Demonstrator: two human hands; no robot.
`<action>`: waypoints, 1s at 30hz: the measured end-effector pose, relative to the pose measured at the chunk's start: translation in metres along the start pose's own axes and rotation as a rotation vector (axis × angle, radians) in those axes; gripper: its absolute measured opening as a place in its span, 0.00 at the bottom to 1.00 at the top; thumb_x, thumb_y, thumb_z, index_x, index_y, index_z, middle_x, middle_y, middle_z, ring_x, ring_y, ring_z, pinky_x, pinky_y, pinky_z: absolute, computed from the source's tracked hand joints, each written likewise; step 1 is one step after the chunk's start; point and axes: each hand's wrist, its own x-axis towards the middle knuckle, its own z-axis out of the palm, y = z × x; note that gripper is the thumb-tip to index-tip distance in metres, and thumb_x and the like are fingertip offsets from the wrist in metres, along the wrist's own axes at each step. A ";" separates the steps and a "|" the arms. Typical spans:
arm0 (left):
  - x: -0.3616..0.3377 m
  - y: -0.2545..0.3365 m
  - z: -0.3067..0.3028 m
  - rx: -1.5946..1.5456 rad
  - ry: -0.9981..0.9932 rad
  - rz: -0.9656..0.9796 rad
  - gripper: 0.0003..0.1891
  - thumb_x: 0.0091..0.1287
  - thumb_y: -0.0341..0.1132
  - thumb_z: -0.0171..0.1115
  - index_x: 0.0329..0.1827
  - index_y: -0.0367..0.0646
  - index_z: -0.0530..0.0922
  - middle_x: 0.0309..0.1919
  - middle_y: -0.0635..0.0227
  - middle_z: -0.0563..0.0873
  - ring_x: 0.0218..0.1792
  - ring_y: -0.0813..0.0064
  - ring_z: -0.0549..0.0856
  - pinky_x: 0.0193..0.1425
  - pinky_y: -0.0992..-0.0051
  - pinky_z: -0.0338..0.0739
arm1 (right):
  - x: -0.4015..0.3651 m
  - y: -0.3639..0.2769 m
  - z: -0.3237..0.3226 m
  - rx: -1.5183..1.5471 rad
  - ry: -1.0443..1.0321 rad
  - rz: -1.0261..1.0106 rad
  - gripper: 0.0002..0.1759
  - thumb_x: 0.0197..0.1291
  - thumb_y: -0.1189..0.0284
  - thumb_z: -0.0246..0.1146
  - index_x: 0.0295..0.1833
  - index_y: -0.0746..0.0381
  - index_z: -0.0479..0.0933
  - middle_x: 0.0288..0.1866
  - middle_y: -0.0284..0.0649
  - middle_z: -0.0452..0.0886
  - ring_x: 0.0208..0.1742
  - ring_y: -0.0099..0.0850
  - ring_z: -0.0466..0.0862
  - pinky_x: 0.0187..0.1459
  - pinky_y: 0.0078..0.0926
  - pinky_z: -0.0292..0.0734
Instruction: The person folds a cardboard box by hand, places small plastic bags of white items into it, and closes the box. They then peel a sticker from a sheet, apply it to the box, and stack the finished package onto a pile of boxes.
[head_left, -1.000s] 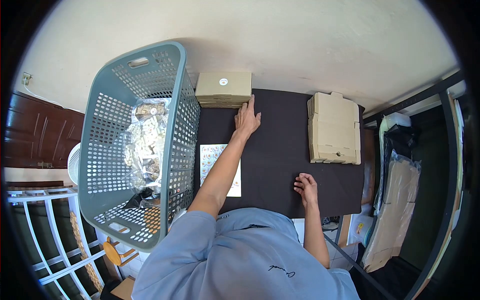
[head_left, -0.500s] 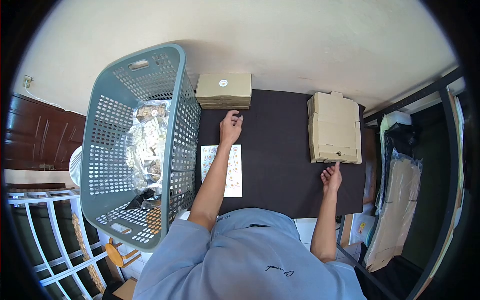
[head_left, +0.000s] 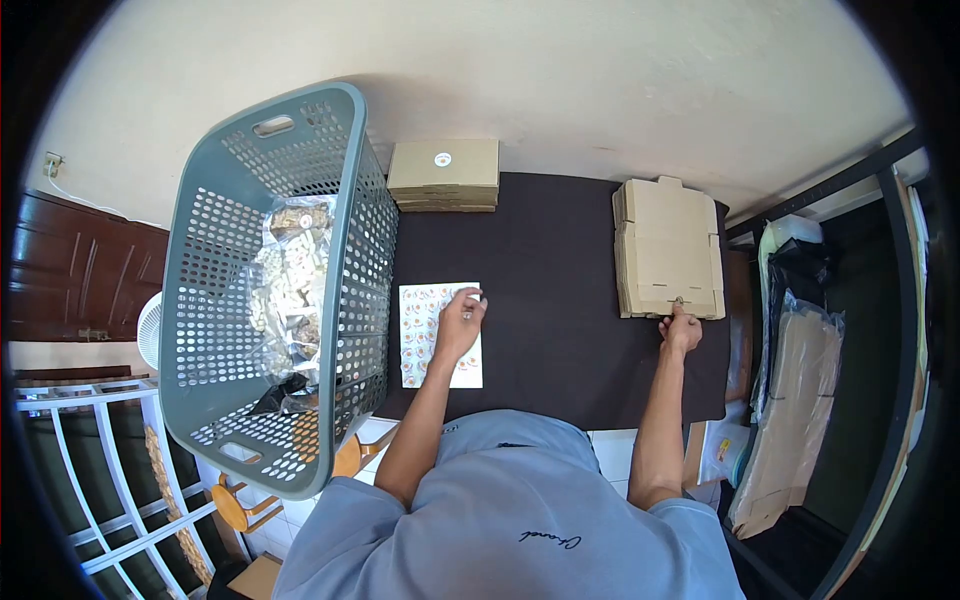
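My left hand (head_left: 461, 323) hovers over, or rests on, the right side of a white sheet of round stickers (head_left: 412, 335), its fingers loosely bent and apart with nothing visible in them. At the right, my right hand (head_left: 681, 329) pinches the front edge of a flattened cardboard box (head_left: 678, 237) on top of a stack of such blanks; the fingertips under the edge are hidden. Behind the sticker sheet, folded cardboard boxes (head_left: 443, 178) are stacked against the wall, the top one bearing a round sticker.
A large grey-green perforated laundry basket (head_left: 350, 290), holding clear plastic bags of pale pieces (head_left: 293, 280), stands tilted at the left. A dark cloth (head_left: 550, 290) covers the table. Plastic-wrapped cardboard (head_left: 800, 400) leans in a black rack (head_left: 893, 300) at the right.
My left hand has drawn back from the folded box stack to the sticker sheet. My right hand has moved forward and taken hold of the top flattened box's front edge.
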 end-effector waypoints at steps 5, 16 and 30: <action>-0.050 0.008 0.005 0.645 -0.091 0.062 0.28 0.59 0.44 0.69 0.64 0.49 0.74 0.69 0.47 0.60 0.69 0.46 0.57 0.64 0.48 0.59 | 0.012 0.001 -0.001 0.079 -0.025 0.056 0.12 0.56 0.73 0.70 0.33 0.63 0.71 0.25 0.38 0.79 0.19 0.22 0.77 0.17 0.21 0.76; -0.064 -0.014 -0.005 0.683 -0.121 0.120 0.26 0.59 0.45 0.69 0.61 0.48 0.76 0.67 0.49 0.65 0.68 0.46 0.60 0.63 0.44 0.58 | 0.003 -0.025 -0.022 0.364 -0.203 0.228 0.10 0.54 0.72 0.67 0.33 0.61 0.72 0.27 0.36 0.77 0.25 0.28 0.78 0.28 0.27 0.79; -0.022 0.044 0.019 -0.479 -0.441 -0.446 0.32 0.74 0.61 0.44 0.62 0.39 0.72 0.44 0.59 0.83 0.43 0.70 0.85 0.44 0.71 0.81 | -0.142 0.016 -0.009 0.669 -1.029 0.430 0.05 0.62 0.76 0.57 0.33 0.63 0.72 0.33 0.44 0.81 0.41 0.45 0.87 0.39 0.37 0.85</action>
